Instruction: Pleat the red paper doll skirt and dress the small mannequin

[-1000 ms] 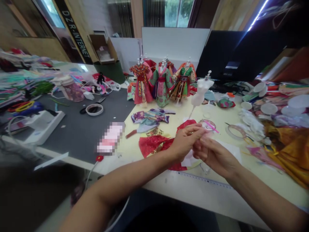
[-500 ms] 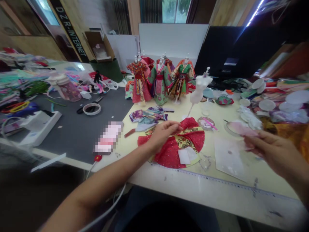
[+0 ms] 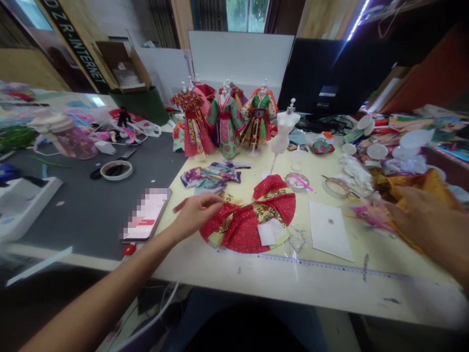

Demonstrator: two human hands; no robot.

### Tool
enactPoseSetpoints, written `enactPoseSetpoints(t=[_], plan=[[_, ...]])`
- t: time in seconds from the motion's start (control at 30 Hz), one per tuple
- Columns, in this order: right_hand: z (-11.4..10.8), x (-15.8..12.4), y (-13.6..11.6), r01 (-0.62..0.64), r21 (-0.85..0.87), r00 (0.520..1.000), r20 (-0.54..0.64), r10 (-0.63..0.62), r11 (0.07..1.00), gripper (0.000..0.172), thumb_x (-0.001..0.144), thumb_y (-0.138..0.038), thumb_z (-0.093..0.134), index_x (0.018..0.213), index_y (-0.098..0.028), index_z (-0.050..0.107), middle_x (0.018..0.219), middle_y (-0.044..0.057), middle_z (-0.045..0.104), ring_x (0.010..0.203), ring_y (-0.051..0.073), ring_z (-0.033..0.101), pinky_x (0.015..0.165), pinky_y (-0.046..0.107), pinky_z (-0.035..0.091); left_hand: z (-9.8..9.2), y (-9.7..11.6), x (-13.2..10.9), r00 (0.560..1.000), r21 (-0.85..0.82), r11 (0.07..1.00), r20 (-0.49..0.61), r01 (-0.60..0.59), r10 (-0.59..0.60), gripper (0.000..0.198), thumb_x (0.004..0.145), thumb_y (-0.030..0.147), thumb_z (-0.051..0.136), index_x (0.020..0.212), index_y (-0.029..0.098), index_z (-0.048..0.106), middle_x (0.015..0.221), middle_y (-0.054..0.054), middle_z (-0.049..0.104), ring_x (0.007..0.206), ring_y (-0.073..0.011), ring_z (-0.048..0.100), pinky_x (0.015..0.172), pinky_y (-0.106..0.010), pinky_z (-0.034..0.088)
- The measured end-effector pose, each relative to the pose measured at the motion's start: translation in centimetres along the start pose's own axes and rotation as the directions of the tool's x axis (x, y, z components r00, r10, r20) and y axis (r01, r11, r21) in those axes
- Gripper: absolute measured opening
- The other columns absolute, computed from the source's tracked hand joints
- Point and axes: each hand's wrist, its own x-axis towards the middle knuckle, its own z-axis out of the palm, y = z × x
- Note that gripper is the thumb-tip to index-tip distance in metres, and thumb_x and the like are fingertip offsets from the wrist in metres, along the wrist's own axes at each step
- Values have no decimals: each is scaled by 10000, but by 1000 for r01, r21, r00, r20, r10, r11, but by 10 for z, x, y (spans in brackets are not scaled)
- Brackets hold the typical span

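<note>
**Who's asking:** What are your hands doing on the bench?

**Me:** My left hand (image 3: 196, 214) is lying open with its fingers stretched out, holding nothing, just beside a red dotted doll skirt (image 3: 249, 222). The skirt is spreading flat on the cream bench (image 3: 227, 276), its gold brocade panels showing. A red-handled stick (image 3: 179, 205) is poking out just past my fingertips.

**Who's asking:** And your other hand?

**Me:** My right hand (image 3: 421, 220) is reaching in at the far right over a golden-yellow cloth (image 3: 414, 183), next to a pink fabric scrap (image 3: 372, 216). I can't tell whether it's gripping anything.

**Who's asking:** What's on the surface around them?

**Me:** A white paper sheet (image 3: 330, 230) is lying right of the skirt, and a printed measuring strip (image 3: 311, 264) is running along the bench's front edge. Left of my hand, a phone (image 3: 146, 214) is resting on a grey mat (image 3: 84, 215) near a tape roll (image 3: 116, 170).

**Who's asking:** And the room?

**Me:** Three doll gowns (image 3: 225, 124) are standing on stands at the back, beside a white dress form (image 3: 282, 132). Behind them, a whiteboard (image 3: 238, 58) and a black monitor (image 3: 315, 73) are standing below a window (image 3: 245, 14).
</note>
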Motion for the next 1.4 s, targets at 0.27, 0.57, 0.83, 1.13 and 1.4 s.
enactPoseSetpoints(t=[0.27, 0.57, 0.83, 1.13, 1.4], plan=[[59, -32, -125, 339, 169, 874, 306, -377, 925, 271, 861, -341, 440, 1081, -241, 563, 1072, 64, 636, 685, 166, 601, 652, 319, 435, 70, 15, 11, 793, 372, 752, 520, -544, 317, 314, 785, 141, 484, 1061, 189, 627, 944, -108, 633, 879, -227, 555, 793, -351, 416], [71, -38, -148, 41, 482, 844, 452, -289, 875, 226, 841, -355, 482, 996, -252, 612, 967, 29, 654, 749, 164, 594, 617, 280, 443, 89, 20, 32, 792, 160, 868, 509, -471, 336, 137, 745, 115, 477, 649, 152, 568, 761, -59, 590, 775, -174, 540, 743, -297, 415], [63, -25, -167, -248, 806, 840, 456, -296, 537, 427, 794, -454, 563, 1139, -206, 517, 1142, 81, 587, 1022, 215, 562, 870, 354, 440, 80, 58, 42, 963, -543, 816, 264, 197, -57, 102, 719, 215, 577, 738, 143, 508, 652, 11, 565, 581, -88, 552, 573, -214, 454], [66, -7, -197, -356, 844, 909, 413, -62, 400, 280, 735, -463, 613, 780, -190, 570, 688, -1, 581, 580, 119, 500, 522, 244, 394, 78, 64, 41, 969, -669, 705, 208, 238, -130, 194, 671, 243, 660, 728, 154, 497, 649, 10, 579, 562, -91, 568, 526, -207, 448], [60, 10, -186, -528, 812, 795, 576, -193, 249, 300, 700, -411, 666, 913, -200, 645, 712, -8, 620, 554, 90, 503, 508, 212, 336, 59, 61, 56, 972, -617, 771, 235, 157, -9, 385, 717, 207, 645, 1085, 179, 535, 1162, -89, 566, 1034, -168, 547, 827, -276, 439]])
